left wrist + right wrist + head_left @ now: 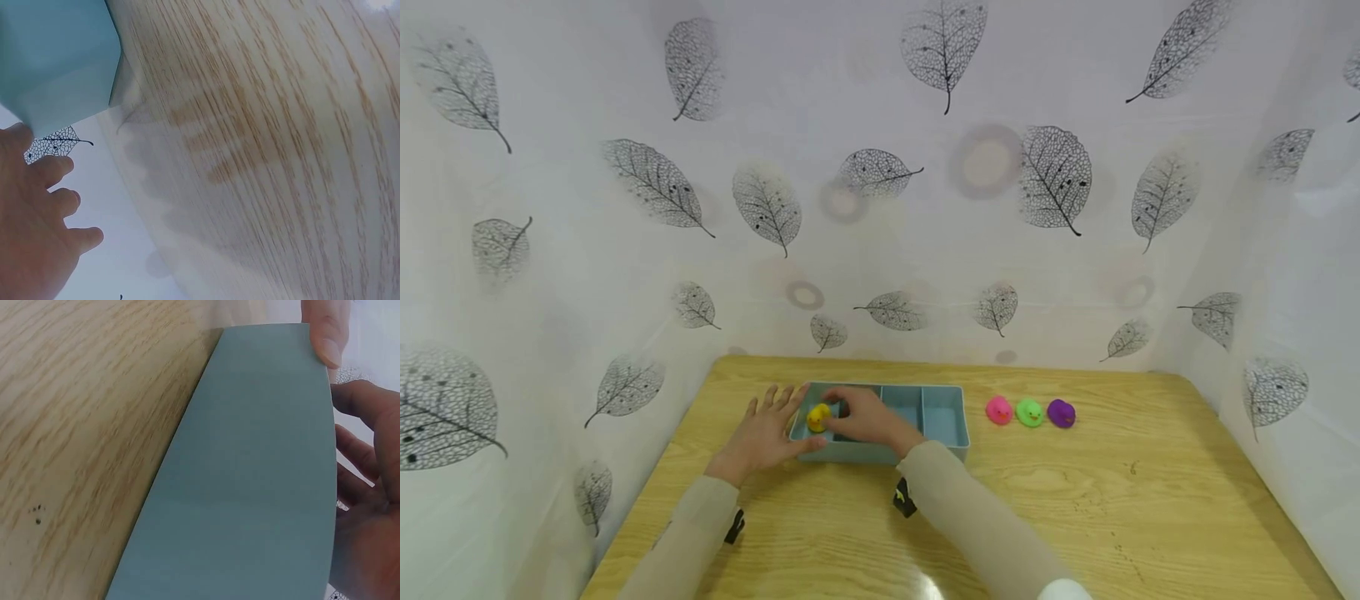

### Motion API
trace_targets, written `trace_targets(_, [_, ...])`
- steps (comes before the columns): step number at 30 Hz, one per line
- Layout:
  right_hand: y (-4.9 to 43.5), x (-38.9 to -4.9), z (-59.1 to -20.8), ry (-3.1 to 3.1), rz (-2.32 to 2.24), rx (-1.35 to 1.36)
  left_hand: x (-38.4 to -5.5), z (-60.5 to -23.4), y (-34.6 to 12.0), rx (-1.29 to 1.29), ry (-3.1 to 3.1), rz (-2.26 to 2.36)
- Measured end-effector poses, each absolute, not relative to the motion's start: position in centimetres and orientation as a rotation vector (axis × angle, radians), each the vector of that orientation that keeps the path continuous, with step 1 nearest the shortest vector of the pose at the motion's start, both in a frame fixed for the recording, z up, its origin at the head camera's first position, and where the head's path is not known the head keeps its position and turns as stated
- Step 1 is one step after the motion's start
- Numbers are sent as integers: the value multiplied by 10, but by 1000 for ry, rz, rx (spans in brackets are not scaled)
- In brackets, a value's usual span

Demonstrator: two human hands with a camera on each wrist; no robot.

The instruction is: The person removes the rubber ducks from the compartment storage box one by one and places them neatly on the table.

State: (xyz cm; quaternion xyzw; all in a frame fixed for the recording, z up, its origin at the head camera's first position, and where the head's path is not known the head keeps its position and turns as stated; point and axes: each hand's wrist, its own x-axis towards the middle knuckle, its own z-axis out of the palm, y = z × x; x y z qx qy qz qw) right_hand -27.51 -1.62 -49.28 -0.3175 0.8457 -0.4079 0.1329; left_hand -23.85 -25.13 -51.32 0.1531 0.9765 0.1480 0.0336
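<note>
In the head view a long blue-grey box (943, 417) with several compartments lies across the wooden table. A yellow rubber duck (818, 417) shows in its leftmost compartment. My right hand (868, 417) reaches over the box from the right, thumb and forefinger pinching the duck from its right side. The right wrist view shows this hand (375, 462) beyond the box's front wall, which hides the duck. At the box's left end rests my left hand (763, 437), fingers spread and thumb along the front wall. In the left wrist view, that hand's fingers (53, 172) stand apart beside the box.
Right of the box, a pink duck (998, 410), a green duck (1029, 412) and a purple duck (1062, 413) sit in a row on the wooden table (1112, 500). A white leaf-patterned curtain (880, 250) hangs behind the table and along both sides.
</note>
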Motion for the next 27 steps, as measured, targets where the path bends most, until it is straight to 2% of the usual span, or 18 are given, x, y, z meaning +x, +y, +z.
trace_targets(27, [-37, -287, -501, 2668, -847, -890, -238, -511, -251, 450, 2973, 483])
